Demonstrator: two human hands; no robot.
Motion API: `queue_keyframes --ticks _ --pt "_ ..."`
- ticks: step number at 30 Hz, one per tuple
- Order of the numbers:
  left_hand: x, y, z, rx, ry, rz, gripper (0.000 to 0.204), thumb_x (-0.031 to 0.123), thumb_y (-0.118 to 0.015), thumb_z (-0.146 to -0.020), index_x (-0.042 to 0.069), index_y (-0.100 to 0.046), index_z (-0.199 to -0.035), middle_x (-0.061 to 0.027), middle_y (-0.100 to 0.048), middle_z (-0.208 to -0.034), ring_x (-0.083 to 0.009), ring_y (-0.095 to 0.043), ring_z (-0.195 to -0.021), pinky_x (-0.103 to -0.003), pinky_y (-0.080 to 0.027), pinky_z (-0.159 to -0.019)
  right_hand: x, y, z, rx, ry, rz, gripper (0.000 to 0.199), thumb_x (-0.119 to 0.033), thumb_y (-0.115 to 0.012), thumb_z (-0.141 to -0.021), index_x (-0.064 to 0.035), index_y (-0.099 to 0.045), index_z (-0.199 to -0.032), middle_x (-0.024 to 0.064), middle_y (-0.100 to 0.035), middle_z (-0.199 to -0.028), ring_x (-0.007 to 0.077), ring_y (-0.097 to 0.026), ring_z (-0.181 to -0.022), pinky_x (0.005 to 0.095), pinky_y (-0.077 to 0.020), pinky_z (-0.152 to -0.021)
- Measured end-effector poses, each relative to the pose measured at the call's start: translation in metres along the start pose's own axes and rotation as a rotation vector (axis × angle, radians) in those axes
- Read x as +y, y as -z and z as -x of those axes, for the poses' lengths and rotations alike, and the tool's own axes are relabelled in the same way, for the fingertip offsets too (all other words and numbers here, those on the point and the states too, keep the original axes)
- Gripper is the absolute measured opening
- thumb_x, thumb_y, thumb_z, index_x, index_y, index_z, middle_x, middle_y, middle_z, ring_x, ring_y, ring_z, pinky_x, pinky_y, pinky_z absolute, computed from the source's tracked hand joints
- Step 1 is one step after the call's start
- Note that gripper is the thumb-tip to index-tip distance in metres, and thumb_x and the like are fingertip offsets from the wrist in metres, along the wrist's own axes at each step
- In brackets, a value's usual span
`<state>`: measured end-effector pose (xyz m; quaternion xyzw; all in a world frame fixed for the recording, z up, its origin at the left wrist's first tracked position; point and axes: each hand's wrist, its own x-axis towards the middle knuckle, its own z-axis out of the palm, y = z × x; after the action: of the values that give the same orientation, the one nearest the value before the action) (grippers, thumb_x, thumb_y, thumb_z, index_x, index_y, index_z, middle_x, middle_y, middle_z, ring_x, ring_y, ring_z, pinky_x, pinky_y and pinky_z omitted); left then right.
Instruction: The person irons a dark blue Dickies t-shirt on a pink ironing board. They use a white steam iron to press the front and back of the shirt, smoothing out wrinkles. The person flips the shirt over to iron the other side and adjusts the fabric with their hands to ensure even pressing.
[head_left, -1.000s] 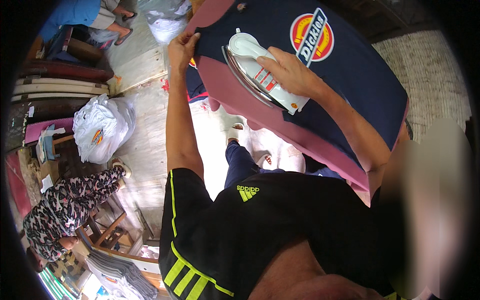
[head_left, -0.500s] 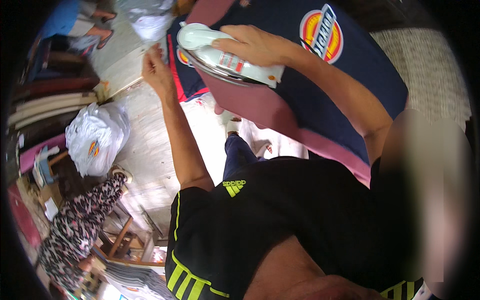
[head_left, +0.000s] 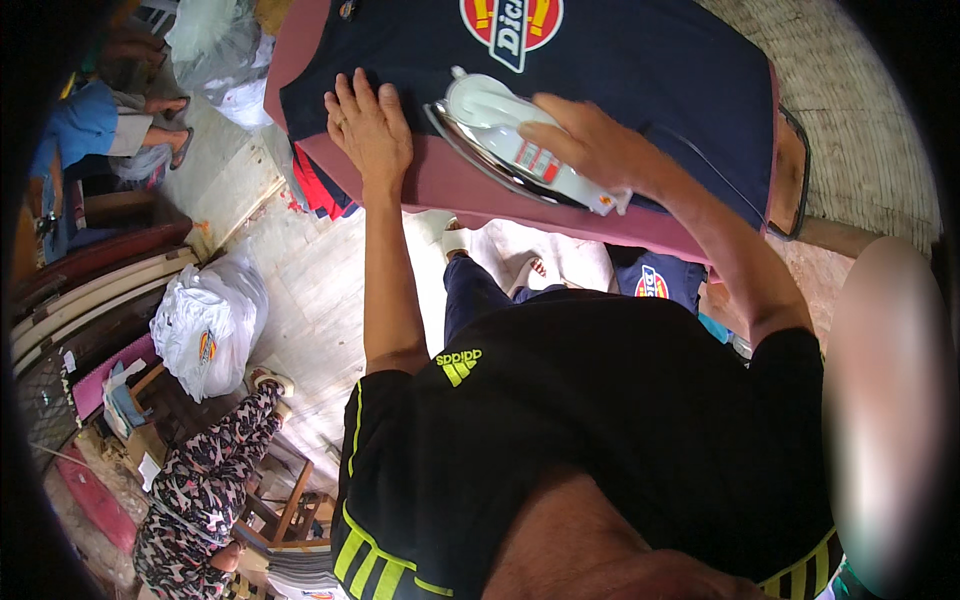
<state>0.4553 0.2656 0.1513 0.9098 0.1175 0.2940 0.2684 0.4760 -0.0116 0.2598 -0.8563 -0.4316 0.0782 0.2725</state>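
Note:
A navy garment (head_left: 400,50) with a round red-and-yellow printed emblem (head_left: 512,25) lies spread on an ironing board with a dusky pink cover (head_left: 450,180). My left hand (head_left: 372,125) rests flat on the garment near its left edge, fingers stretched out. My right hand (head_left: 585,140) is wrapped round the handle of a white electric iron (head_left: 490,105). The iron sits at the garment's near edge, its pointed end toward my left hand. Its soleplate is mostly hidden, so I cannot tell whether it presses on the cloth.
A dark cord (head_left: 700,160) crosses the garment at the right. Below the board another navy garment (head_left: 655,275) shows, and red cloth (head_left: 318,185) hangs at its left. A white plastic bag (head_left: 210,325) stands on the floor at left. Two other people are nearby on the left.
My left hand has come down from the air beyond the board onto the garment. The garment now reaches farther left over the board. The iron has moved right and nearer to me.

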Motion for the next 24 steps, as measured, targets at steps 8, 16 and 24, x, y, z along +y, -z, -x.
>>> queue_keyframes --ticks 8,16,24 --pt "0.002 -0.006 -0.001 -0.076 -0.012 -0.35 0.071 0.06 -0.046 -0.095 0.012 -0.045 -0.147 -0.0232 -0.034 -0.155 -0.0478 -0.027 -0.143 -0.057 -0.019 -0.115 -0.032 0.021 0.078 0.052 -0.54 -0.422 0.032 -0.031 -0.05 -0.103 0.0011 -0.053 -0.104 0.0254 -0.066 -0.083 0.026 -0.069 -0.071 0.0365 -0.0491 -0.059" --pt "0.004 -0.009 -0.002 -0.104 -0.022 -0.363 0.069 0.056 -0.047 -0.096 0.01 -0.045 -0.147 -0.0232 -0.033 -0.156 -0.0467 -0.026 -0.144 -0.057 -0.018 -0.115 -0.02 0.037 0.055 0.073 -0.455 -0.216 0.031 -0.029 -0.052 -0.103 0.0016 -0.051 -0.103 0.0254 -0.066 -0.079 0.0344 -0.068 -0.066 0.0404 -0.049 -0.06" --pt "0.096 -0.04 0.003 -0.246 -0.32 -0.214 0.067 0.051 -0.052 -0.095 0.007 -0.045 -0.146 -0.0212 -0.033 -0.156 -0.0455 -0.026 -0.145 -0.065 -0.02 -0.112 0.021 0.039 0.09 0.417 -0.737 -0.491 0.031 -0.032 -0.052 -0.103 -0.0036 -0.048 -0.091 0.0095 -0.053 -0.065 0.0136 -0.05 -0.049 0.0335 -0.0399 -0.046"
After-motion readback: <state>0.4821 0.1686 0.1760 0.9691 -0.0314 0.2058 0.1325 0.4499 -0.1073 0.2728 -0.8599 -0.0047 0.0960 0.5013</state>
